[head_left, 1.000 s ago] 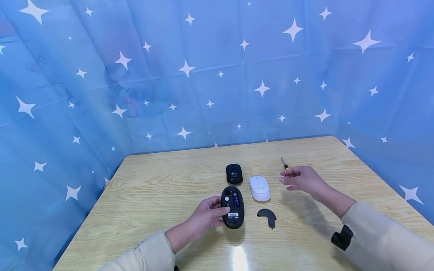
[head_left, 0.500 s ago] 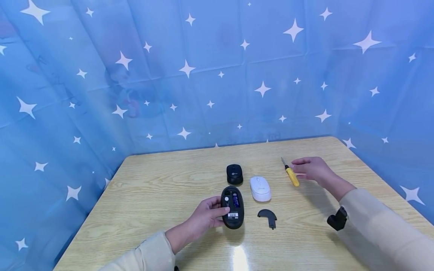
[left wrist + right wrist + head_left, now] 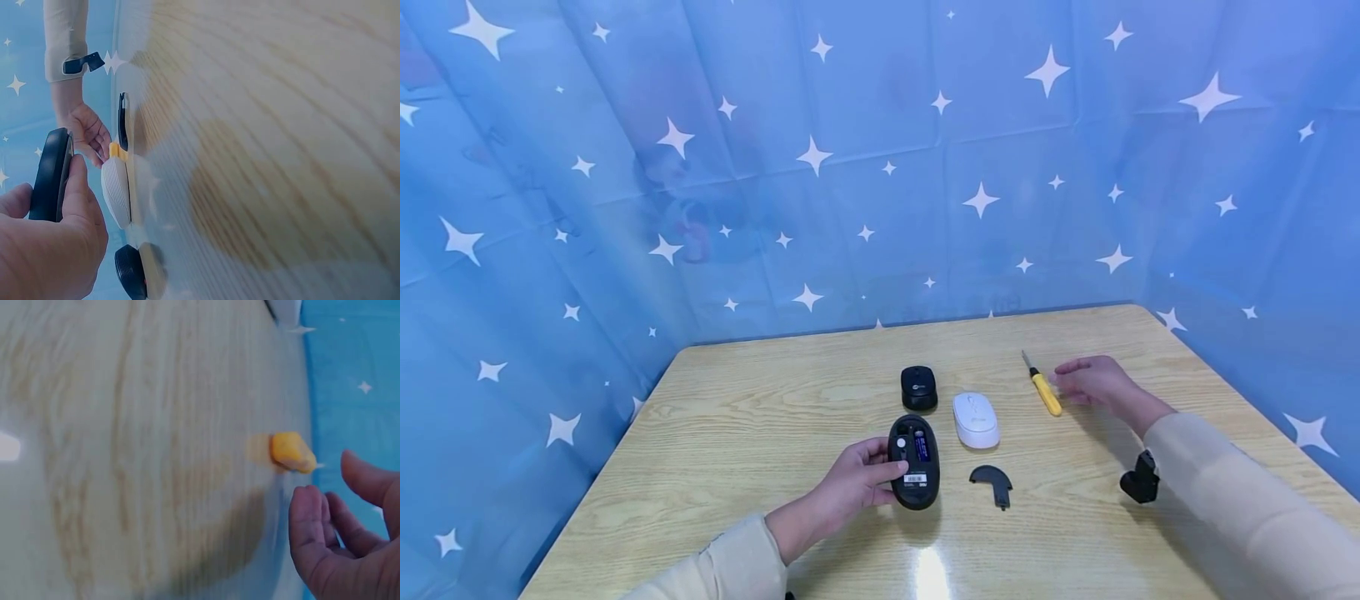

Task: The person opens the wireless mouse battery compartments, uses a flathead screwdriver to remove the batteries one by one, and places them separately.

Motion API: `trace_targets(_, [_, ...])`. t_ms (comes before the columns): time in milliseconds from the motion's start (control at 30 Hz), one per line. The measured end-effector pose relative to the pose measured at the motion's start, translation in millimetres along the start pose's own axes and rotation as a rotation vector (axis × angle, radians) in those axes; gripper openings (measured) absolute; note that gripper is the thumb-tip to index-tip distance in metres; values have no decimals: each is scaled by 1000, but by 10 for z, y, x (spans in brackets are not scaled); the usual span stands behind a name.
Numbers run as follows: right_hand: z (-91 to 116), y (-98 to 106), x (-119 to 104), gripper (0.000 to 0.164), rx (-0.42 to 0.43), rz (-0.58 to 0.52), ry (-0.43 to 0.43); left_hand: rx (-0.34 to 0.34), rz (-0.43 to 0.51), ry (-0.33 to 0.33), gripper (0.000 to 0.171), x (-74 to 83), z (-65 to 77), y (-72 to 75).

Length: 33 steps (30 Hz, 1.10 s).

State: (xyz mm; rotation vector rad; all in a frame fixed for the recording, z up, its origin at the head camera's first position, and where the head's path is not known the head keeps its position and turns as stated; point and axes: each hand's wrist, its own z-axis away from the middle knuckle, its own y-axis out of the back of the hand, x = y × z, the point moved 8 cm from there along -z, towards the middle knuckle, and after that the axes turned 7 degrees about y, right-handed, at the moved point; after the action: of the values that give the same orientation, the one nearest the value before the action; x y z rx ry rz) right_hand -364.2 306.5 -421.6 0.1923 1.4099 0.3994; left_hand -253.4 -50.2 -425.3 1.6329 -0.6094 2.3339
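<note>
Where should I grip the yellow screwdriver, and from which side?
Likely best by the screwdriver's yellow handle, pinched across its width from the right: it lies lengthwise, thin metal shaft pointing forward, and the right hand is open on that side.

the black mouse (image 3: pixel 925 495) in my left hand (image 3: pixel 853 477) looks like smooth plastic with a papery white label (image 3: pixel 915 480). near my right hand (image 3: pixel 1099 383), the screwdriver (image 3: pixel 1043 388) joins a smooth yellow plastic handle (image 3: pixel 1049 402) to a metal shaft (image 3: pixel 1027 360). the white mouse (image 3: pixel 975 418) looks like plastic, its side finely ribbed. the wood-grained table (image 3: pixel 760 408) shines with glare; my sleeves (image 3: pixel 737 560) and the creased curtain (image 3: pixel 880 192) are cloth.
</note>
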Motion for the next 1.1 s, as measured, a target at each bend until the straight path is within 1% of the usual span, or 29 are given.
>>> trace_targets(100, [-19, -22, 31, 54, -1, -6, 2, 0, -4, 0, 39, 3, -6, -3])
trace_targets(300, [-14, -54, 51, 55, 11, 133, 18, -2, -10, -1, 40, 15, -9, -15])
trace_targets(533, [-25, -64, 58, 53, 42, 184, 40, -1, -14, -9, 39, 39, 8, -30])
trace_targets(800, [-43, -101, 20, 48, 88, 316, 74, 3, -4, 0, 40, 27, -8, -18])
trace_targets(967, [-38, -150, -2, 44, 91, 355, 83, 9, 5, -1, 42, 11, -10, -12])
trace_targets(1100, [-40, -158, -15, 41, 93, 366, 93, 3, 13, -7, 41, 13, -17, -15])
